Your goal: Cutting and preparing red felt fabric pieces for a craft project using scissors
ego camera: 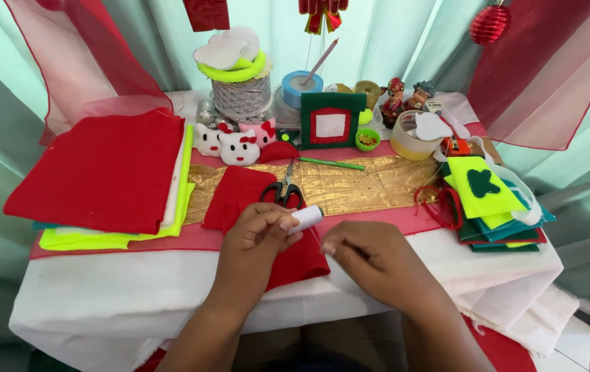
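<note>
**Thread coming off the spool**

Your left hand (262, 231) pinches one white thread spool (307, 218) above the red felt piece (278, 227); your right hand (371, 258) pinches closed, seemingly on thread, too fine to confirm. Next, probably cut: one pair of scissors (282, 189) lies just beyond. Farther back, three plush cat heads (234, 142), two figurines (407, 96).

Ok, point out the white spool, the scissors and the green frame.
white spool (307, 218), head view, on its rounded side.
scissors (282, 192), head view, on the black handles.
green frame (331, 121), head view, on its white centre.
</note>
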